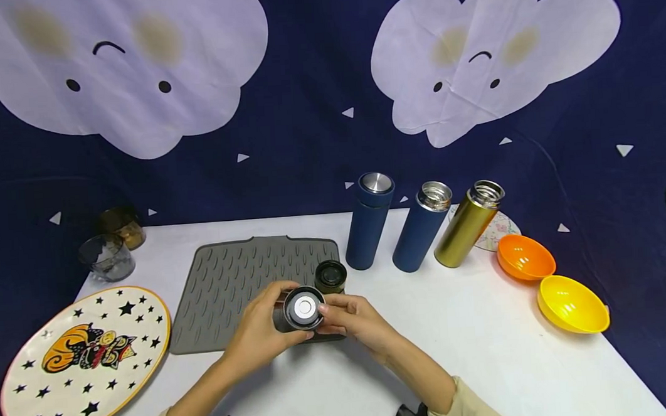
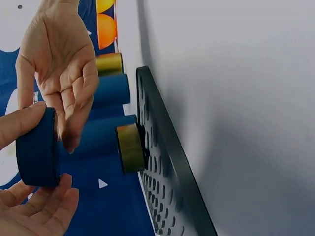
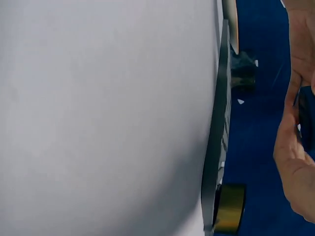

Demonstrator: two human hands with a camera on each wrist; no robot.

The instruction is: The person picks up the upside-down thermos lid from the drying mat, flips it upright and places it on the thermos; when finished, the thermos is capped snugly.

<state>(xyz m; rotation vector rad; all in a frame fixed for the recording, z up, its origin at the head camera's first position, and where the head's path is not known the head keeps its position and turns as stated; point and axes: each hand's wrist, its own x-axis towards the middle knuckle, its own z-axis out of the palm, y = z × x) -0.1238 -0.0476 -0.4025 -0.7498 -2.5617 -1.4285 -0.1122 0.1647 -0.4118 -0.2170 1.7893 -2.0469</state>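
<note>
**White table (image 1: 488, 363) before a cloud-print backdrop (image 1: 310, 96): blue bottle lid (image 1: 305, 309) held aloft**

The left hand (image 1: 262, 328) curls thumb and fingers round the lid near the grey ridged mat (image 1: 230, 289); the right hand (image 1: 358, 323) pinches its rim. Just beyond stands a gold lid (image 1: 331, 285), then a capped blue flask (image 1: 367, 234), an uncapped blue one and an uncapped gold flask (image 1: 464, 232).

My round lid (image 2: 37, 153) is deep blue outside, silver at its centre. I see black stars patterning the white oval plate (image 1: 84, 375), a grey rectangular mat (image 1: 238, 291), a golden cylindrical bottle (image 1: 463, 234), orange (image 1: 524, 257) and yellow round bowls (image 1: 572, 304).
</note>
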